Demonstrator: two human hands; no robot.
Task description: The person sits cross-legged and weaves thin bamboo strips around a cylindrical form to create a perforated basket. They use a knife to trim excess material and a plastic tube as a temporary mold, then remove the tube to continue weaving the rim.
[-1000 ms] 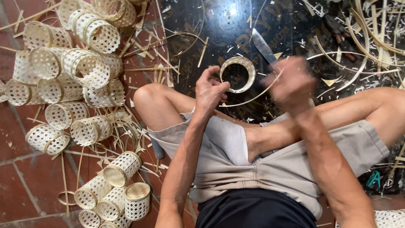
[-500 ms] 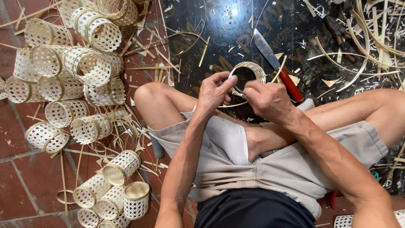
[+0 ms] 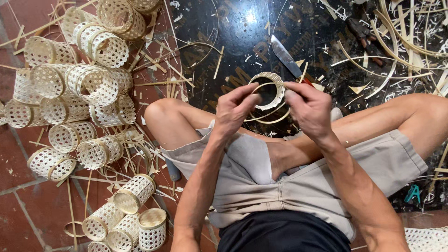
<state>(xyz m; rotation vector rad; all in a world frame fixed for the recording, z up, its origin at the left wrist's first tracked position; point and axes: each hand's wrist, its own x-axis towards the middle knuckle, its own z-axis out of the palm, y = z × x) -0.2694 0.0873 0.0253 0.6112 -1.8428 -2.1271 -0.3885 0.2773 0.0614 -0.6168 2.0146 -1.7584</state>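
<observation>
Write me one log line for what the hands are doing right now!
left hand: pinching thin bamboo strip | right hand: holding small woven ring | knife: on dark board | finished baskets: piled at left

1. Both forearms reach forward from the bottom of the view and angle toward each other above the folded legs.
2. The left hand (image 3: pixel 235 109) is raised, knuckles up, thumb and fingers pinched together at their tips.
3. The right hand (image 3: pixel 309 108) sits just beside it at equal height, fingers curled inward in a similar pinch.
4. Both wrists are bent slightly.
</observation>
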